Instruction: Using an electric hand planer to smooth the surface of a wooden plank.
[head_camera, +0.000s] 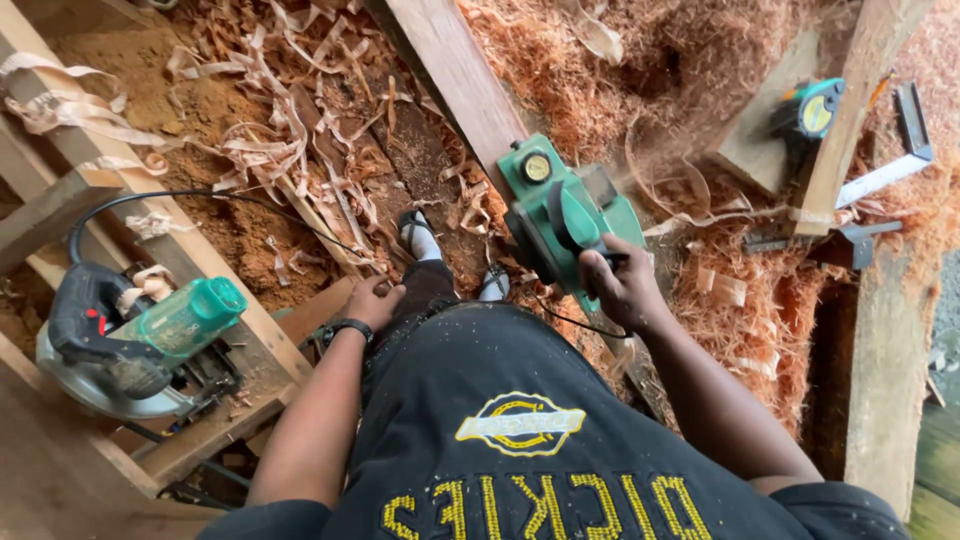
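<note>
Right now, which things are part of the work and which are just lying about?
In use:
right hand
green electric planer
long plank

Lying about:
circular saw
tape measure
metal square
wood shavings

- One camera only, worn on my head, so no second view shares the scene.
- It looks steeply down over my chest and black shirt (520, 440), which fills the lower middle.
- It faces forward along the plank (455, 70) running away from me to the top edge.
- It sits close: both my arms reach up into frame, with my feet (420, 235) just beyond.
- The saw (130, 340) lies at the left edge, the square (890, 170) at the right.
</note>
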